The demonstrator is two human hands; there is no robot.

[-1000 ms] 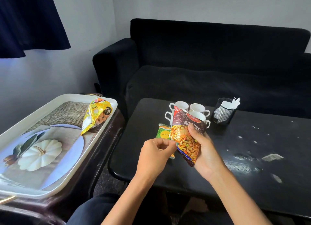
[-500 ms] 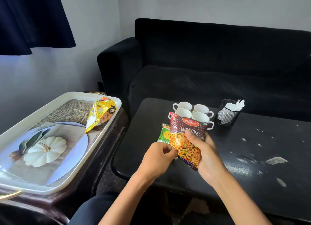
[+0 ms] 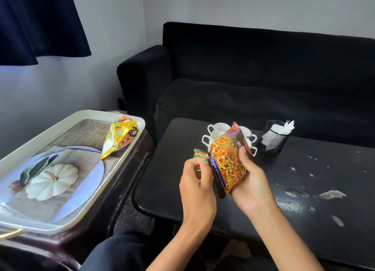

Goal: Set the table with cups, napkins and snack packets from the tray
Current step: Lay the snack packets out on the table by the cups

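**Two packets in hand over the desk, cups half hidden behind**

Head view: much is masked by the packets. The red mixture packet stands tilted in front of the white cups, so only handles and parts of rims show; their count cannot be read for sure. Its printed name is cut off by the fold and by the thumb. The green packet is nearly all hidden: only a corner pokes out between the left hand and the red packet, and how the left fingers grip it cannot be made out clearly. Both forearms run out of frame at the bottom edge.

The right hand is cupped half closed around the red packet's right side and back, thumb pressed on its front. The left hand is curled almost closed, fingertips pinching at the red packet's left edge where the green corner shows. Both hands hover above the near left part of the black desk, just in front of the cups.

Right of the cups a black mesh holder carries white napkins. On the left, well apart from the hands, the white tray holds a yellow packet leaning against its far right rim.
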